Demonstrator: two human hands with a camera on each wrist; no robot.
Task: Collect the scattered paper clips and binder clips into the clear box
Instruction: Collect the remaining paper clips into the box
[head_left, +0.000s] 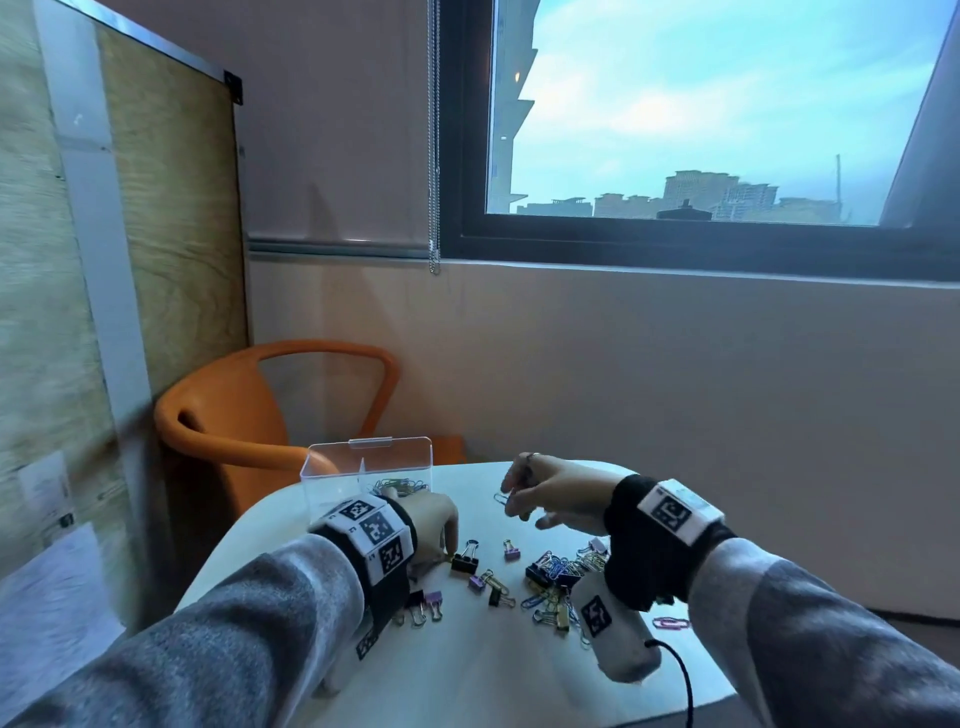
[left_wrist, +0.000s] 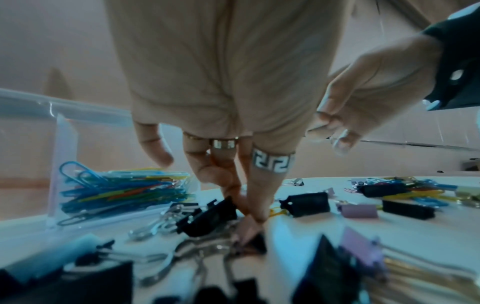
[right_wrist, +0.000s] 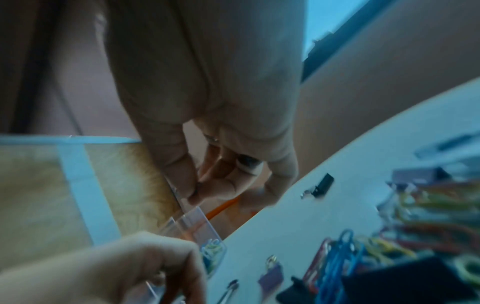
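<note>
White table (head_left: 467, 670) stands before a window (head_left: 717, 114) and orange chair (head_left: 234, 415).

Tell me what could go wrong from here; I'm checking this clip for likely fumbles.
The right hand pinches one paper clip in the air short of the clear box; released early, it may land on the table. The box sits near the table's far edge beside the left hand, so a nudge might tip it off.
</note>
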